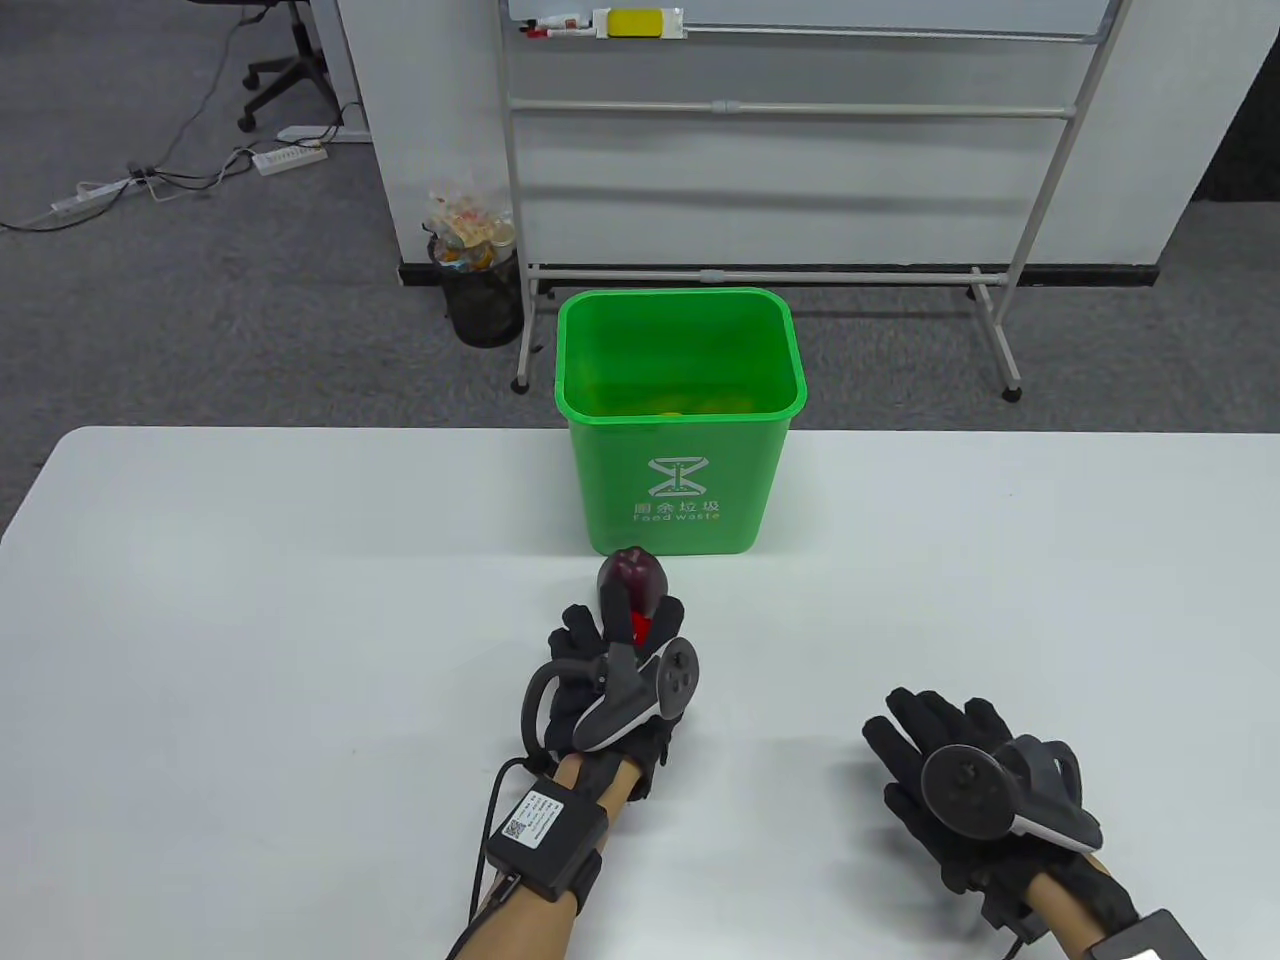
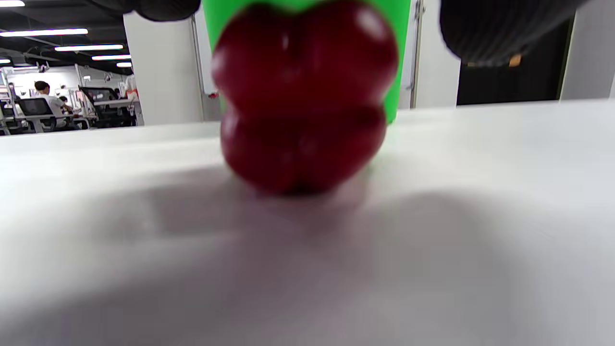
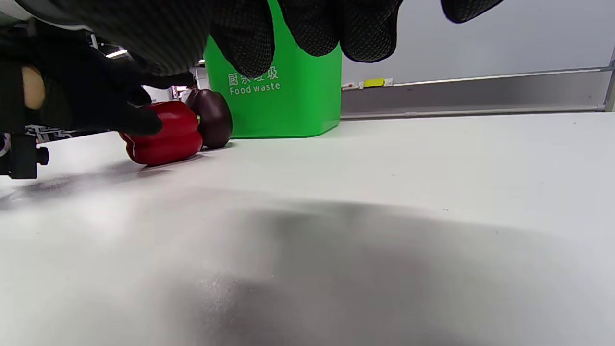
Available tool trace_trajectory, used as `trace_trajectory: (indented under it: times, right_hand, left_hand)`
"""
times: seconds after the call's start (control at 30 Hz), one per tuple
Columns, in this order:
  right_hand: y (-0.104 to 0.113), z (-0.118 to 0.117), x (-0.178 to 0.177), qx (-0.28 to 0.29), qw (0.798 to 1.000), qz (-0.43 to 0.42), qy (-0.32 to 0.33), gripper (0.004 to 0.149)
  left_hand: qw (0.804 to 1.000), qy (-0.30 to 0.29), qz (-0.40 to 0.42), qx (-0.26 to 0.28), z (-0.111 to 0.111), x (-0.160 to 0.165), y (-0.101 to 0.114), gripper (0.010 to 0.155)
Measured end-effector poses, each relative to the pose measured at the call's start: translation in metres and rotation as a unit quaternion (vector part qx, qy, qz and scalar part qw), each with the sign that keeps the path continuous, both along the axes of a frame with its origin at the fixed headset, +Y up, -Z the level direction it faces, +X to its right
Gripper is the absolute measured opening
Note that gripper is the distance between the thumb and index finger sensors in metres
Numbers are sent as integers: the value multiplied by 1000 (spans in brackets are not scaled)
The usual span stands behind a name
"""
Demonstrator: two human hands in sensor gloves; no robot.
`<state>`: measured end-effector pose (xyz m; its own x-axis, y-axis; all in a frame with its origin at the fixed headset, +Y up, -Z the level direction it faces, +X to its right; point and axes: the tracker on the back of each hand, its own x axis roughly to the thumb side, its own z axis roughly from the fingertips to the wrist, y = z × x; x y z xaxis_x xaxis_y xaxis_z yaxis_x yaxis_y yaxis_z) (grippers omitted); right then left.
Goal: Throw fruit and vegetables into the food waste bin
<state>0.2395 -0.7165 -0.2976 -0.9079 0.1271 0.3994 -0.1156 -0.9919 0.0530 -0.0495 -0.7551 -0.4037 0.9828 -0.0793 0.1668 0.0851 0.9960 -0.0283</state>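
Nearest the table camera, your left hand [image 1: 612, 690] reaches onto the red pepper [image 3: 166, 132]; whether your fingers have closed on it, I cannot tell. Probably you're gathering it for the toss. The dark purple fruit [image 1: 632, 578] touches it, just before the green food waste bin [image 1: 680, 420], which stands close for a short throw. Your right hand [image 1: 975, 790] rests spread and flat, holding nothing. Count: two produce items, one bin.

The green bin [image 1: 680, 440] carries white Chinese characters and the words "Food waste" on its front.
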Motion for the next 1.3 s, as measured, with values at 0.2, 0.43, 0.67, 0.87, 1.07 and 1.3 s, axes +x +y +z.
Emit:
trace_trajectory:
  times: [0.2,0.43,0.67,0.87,1.07,1.3]
  right_hand:
    - [0,0,0,-6,1000,0,-3,68]
    - [-1,-1,0,-9,1000,2,-2,68]
    - [-2,-1,0,-8,1000,4,0,68]
    - [-5,-1,-1,-14,1000,12,3,68]
    - [-6,0,-4,-20,1000,16,6,68]
    - [-11,-2,-12,-31,999,22,20,68]
  left_hand:
    - [1000,10,5,-11,-7,1,-15,86]
    - [999,-8,33,23,-3,0,-15,80]
    - [990,-45,131,-8,20,-9,-5,77]
    - [904,-106,391,-136,46,-21,-5,76]
    - [685,-180,639,-300,77,-13,-18,77]
    - [558,-259,767,-181,17,3,146,76]
